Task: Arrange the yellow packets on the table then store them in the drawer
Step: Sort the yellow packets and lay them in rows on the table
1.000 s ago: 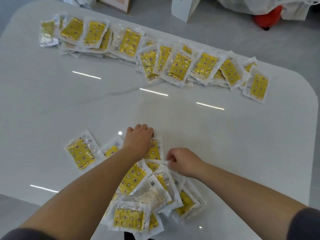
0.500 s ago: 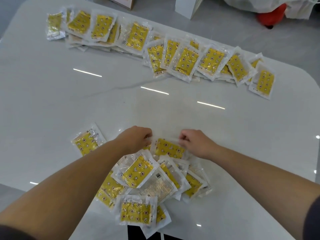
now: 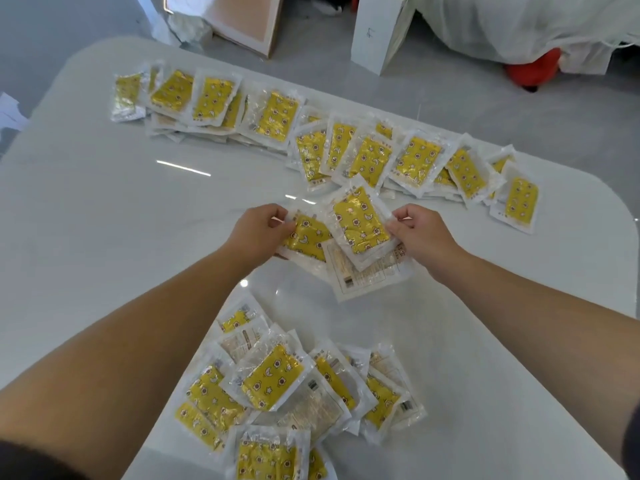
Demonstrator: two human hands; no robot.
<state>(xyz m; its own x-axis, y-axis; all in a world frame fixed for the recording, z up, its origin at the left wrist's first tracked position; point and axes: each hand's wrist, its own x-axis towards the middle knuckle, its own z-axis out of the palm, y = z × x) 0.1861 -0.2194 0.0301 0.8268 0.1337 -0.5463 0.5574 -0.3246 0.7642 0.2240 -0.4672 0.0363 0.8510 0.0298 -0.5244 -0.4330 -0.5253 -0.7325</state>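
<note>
Both hands hold a small bunch of yellow packets (image 3: 360,223) above the middle of the white table (image 3: 104,220). My left hand (image 3: 258,233) pinches the left edge of the bunch, on a packet (image 3: 306,237) lying sideways. My right hand (image 3: 420,233) pinches the right edge. One packet (image 3: 367,271) in the bunch shows its pale printed back. A loose heap of packets (image 3: 277,386) lies near the front edge, between my forearms. A long overlapping row of packets (image 3: 346,147) runs along the table's far side.
The floor beyond the table holds a framed board (image 3: 239,22), a white box (image 3: 377,32), white sheeting (image 3: 519,22) and a red object (image 3: 533,69). No drawer is in view.
Both hands picked several packets out of the near heap and carried them away from me toward the far row. The view tilted up, showing more floor.
</note>
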